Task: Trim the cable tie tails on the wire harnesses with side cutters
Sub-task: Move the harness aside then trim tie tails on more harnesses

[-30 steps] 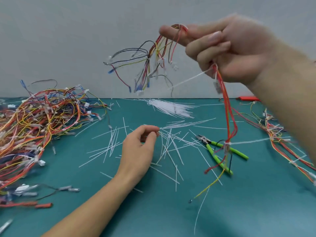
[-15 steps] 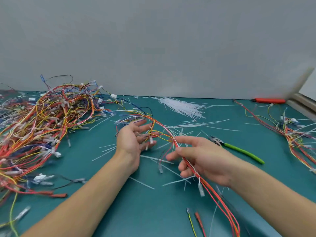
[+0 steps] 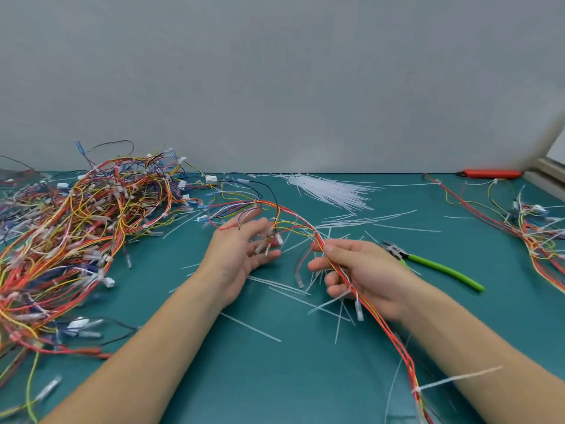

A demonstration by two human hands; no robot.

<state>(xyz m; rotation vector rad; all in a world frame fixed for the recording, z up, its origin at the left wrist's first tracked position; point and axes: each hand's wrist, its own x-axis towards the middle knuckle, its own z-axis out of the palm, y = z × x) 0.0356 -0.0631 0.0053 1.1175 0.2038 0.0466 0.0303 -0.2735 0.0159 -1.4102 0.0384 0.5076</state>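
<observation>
A: Which step is in hand?

B: Positioning. One harness [image 3: 308, 228] is stretched across the desk [image 3: 275, 377] between both hands. No cutting is being done; the cutters [image 3: 434, 266] lie on the desk just beyond the right hand, unheld.

A: How is each grip set?

B: The right hand [image 3: 363, 276] is closed on the red and yellow wire bundle, which is pinched between thumb and fingers. The left hand [image 3: 241, 252] is relaxed, with fingers loosely spread under the fanned connector ends; nothing is clamped there.

A: Where are the tails to be trimmed?

B: One white tail [image 3: 458, 377] is seen projecting sideways from the bundle near the lower edge of the view, by the right forearm. A second is seen just below the right hand, though it is blurred. The untrimmed pile [image 3: 76, 240] lies at the left; a further group [image 3: 535, 234] lies at the far right.

A: What is called for next?

B: By judgement, the bundle is to be passed to the left hand so that the right is freed for the cutters. The blades are then to be set close against the tie head, with the wires kept out of the cut.
</observation>
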